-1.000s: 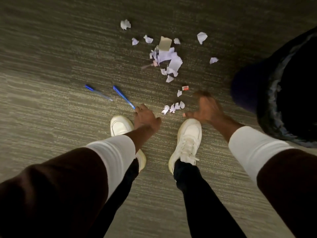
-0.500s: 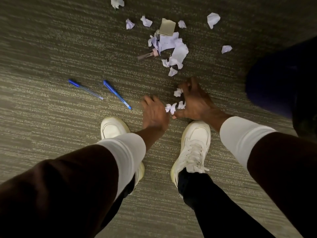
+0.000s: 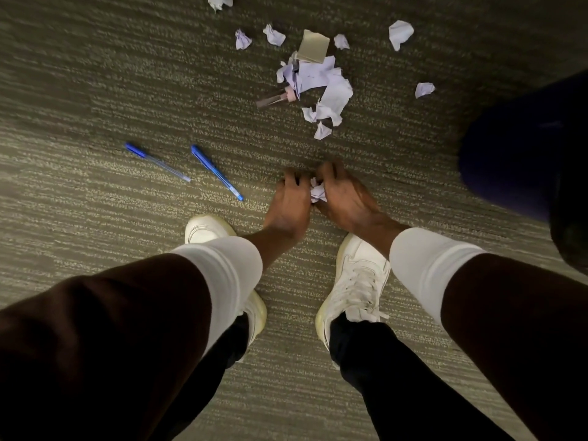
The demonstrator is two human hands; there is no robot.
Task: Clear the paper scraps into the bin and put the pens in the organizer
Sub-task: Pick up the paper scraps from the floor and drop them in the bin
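Observation:
My left hand [image 3: 288, 203] and my right hand [image 3: 343, 198] are cupped together on the carpet just ahead of my shoes, with small white paper scraps [image 3: 318, 193] gathered between them. A bigger pile of torn white paper [image 3: 321, 84] lies farther ahead, with a tan card [image 3: 313, 46] on top and a clear pen with a pink end [image 3: 275, 98] at its left side. Loose crumpled scraps [image 3: 400, 33] are scattered around the pile. Two blue pens [image 3: 216, 171] [image 3: 156, 160] lie to the left of my hands.
A dark bin [image 3: 525, 160] stands at the right edge, its inside hidden. My two white shoes [image 3: 353, 281] stand right behind my hands. The floor is grey-green striped carpet [image 3: 79, 218].
Both hands have come together, sweeping the small scraps near my shoes into a bunch between them. The view has shifted slightly.

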